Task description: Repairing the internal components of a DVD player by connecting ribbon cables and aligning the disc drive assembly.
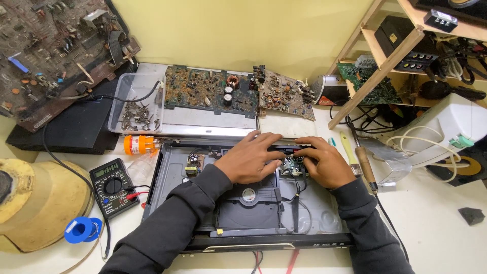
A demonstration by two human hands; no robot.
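— White worktop [446,223], yellow wall behind. Biggest item?

— Opened disc player [243,200], lid off, flat on the worktop square to the person, front panel toward them. Lying open that way, its inside is reachable from above. Grey disc tray [248,208] sits low centre.

— Behind it?

— Two bare circuit boards [210,91] leaning against the wall, component side out. Another large brown board [56,45] propped at far left. Wooden shelf [385,61] at right holds black boxes and cables.

— Hands?

— Both over the small green board [292,165] in the player's rear right. Left hand [248,160] lies palm down, fingers stretched across toward it; probably steadying. Right hand [327,162] has fingers curled onto the board's edge, pressing or pinching it; cannot tell whether either truly grips.

— Tools?

— Black multimeter [112,186] left of the player, red lead running to it. Clear tub [137,104] of screws behind that, kept off to the side. Soldering iron [364,165] with wooden handle just right of the right hand, within reach.

— Packages, labels?

— Orange bottle [139,144] lying on its side, pale label band. Blue tape roll [82,229] near the front left edge. Red-and-white triangular sticker on a silver can [329,91] by the shelf.
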